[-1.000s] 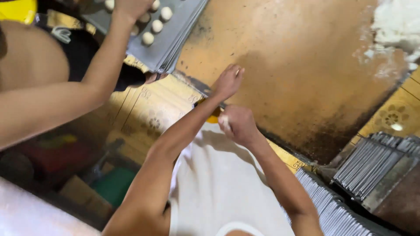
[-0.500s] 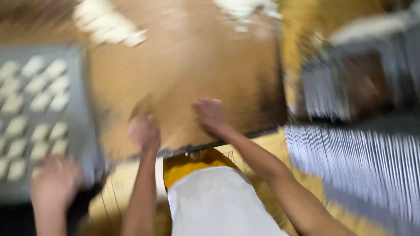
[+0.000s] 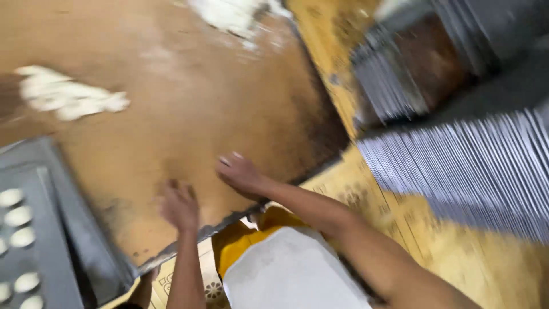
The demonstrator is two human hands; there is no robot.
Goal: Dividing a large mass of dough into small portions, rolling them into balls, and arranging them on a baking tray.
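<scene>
My left hand (image 3: pixel 180 205) rests palm down on the brown floured wooden worktop (image 3: pixel 189 97), near its front edge, fingers spread a little. My right hand (image 3: pixel 239 173) lies flat on the same worktop a short way to the right, nothing visible under it. Neither hand holds anything that I can see. A grey metal baking tray (image 3: pixel 54 240) with several small round white dough pieces (image 3: pixel 18 216) sits at the worktop's left end, to the left of my left hand. The picture is motion-blurred.
Heaps of white flour or dough (image 3: pixel 66 97) lie on the worktop at left and at the top (image 3: pixel 234 14). Tall stacks of grey metal trays (image 3: pixel 469 166) stand on the right over a yellow patterned floor (image 3: pixel 423 229). Another person's arm (image 3: pixel 140 289) shows at the bottom left.
The view has swung round, so the tray of dough now sits at lower left. Both my hands have come apart and settled flat on the worktop edge.
</scene>
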